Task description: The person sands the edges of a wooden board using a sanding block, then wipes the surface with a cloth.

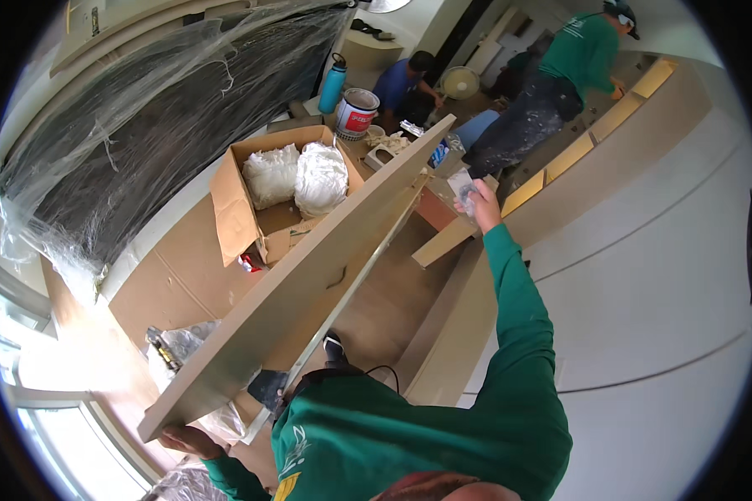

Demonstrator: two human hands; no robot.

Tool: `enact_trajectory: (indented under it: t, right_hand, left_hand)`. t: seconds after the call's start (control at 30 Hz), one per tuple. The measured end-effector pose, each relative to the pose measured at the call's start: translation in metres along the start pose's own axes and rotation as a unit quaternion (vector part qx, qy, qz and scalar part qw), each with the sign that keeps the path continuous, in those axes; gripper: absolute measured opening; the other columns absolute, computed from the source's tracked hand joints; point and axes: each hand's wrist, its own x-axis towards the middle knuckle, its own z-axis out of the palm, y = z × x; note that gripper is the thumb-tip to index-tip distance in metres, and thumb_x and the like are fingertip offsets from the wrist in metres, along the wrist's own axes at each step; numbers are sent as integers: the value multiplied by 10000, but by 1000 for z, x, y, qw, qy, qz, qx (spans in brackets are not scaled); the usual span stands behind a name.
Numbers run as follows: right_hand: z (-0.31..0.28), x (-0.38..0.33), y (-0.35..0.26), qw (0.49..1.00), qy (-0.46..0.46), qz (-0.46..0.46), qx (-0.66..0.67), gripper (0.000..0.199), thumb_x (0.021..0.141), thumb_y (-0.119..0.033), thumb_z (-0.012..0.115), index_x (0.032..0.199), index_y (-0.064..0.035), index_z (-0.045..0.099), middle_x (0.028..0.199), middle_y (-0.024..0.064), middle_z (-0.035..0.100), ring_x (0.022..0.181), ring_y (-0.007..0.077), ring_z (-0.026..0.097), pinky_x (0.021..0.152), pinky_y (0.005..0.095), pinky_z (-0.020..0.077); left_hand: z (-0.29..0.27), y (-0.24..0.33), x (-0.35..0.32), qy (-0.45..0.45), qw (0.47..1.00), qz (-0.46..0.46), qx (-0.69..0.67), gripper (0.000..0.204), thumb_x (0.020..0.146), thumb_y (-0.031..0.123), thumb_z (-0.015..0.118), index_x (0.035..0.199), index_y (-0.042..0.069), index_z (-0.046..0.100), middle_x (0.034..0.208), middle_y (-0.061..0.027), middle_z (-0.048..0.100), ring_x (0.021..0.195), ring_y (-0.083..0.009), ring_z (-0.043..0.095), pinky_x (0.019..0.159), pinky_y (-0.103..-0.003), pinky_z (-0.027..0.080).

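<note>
A long beige board (pixel 309 284) slants in front of me from the lower left toward the upper middle, tilted on its side. At its near lower-left end my left hand (pixel 190 440) has its fingers curled under the edge, gripping it. My right hand (pixel 483 207), at the end of my outstretched arm, is closed on a small clear plastic packet (pixel 462 185) with something grey in it; the contents are too small to name. Along the board's inner side runs a thin pale strip (pixel 359 284). A dark flat piece (pixel 267 389) lies against the board near my waist.
Left of the board, an open cardboard box (pixel 236 219) holds white wrapped bundles (pixel 321 179). Beyond stand a paint bucket (pixel 357 114) and a blue bottle (pixel 332 84). Two co-workers (pixel 572 63) (pixel 401 83) are at the back. White panels (pixel 643 275) line the right; plastic sheeting (pixel 167 108) hangs left.
</note>
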Motion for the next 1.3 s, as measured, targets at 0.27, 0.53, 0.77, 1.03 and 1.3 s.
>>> enact_trajectory:
  t: [0.27, 0.53, 0.77, 1.03, 1.3]
  right_hand:
    - [42, 145, 180, 952, 49, 148, 263, 488, 1092, -377, 380, 1301, -11, 626, 1394, 239, 702, 1259, 345, 663, 976, 492, 558]
    - [92, 298, 287, 913, 233, 104, 317, 472, 1050, -478, 469, 1161, -68, 675, 1220, 130, 746, 1087, 288, 696, 878, 457, 538]
    - [168, 287, 207, 925, 299, 171, 162, 605, 1082, -474, 453, 1254, 44, 715, 1238, 161, 752, 1124, 316, 687, 1008, 427, 505]
    - [110, 386, 173, 934, 97, 212, 270, 604, 1097, -477, 464, 1382, 19, 657, 1387, 169, 688, 1208, 320, 672, 1072, 471, 538]
    - [146, 512, 193, 972, 3, 220, 83, 595, 1086, -446, 517, 1488, -10, 565, 1478, 156, 639, 1332, 353, 645, 1124, 483, 544]
  left_hand:
    - [-14, -32, -14, 130, 986, -84, 61, 820, 1156, 689, 312, 1567, -1, 475, 1526, -190, 548, 1375, -311, 553, 1167, -509, 460]
    - [55, 7, -6, 183, 974, -130, -12, 849, 1135, 719, 324, 1688, 75, 319, 1700, -193, 382, 1548, -359, 415, 1281, -548, 336]
    - [88, 63, 20, 194, 964, -181, -14, 887, 1122, 736, 342, 1735, 101, 258, 1744, -195, 344, 1578, -363, 390, 1300, -534, 316]
    - [59, -11, 57, 10, 985, -106, 135, 872, 1104, 486, 492, 1801, 167, 74, 1865, -126, 97, 1669, -343, 231, 1354, -479, 222]
    - [128, -68, 62, -35, 927, -373, 1, 898, 1130, 629, 490, 1797, 172, 98, 1867, -77, 118, 1686, -301, 195, 1380, -420, 117]
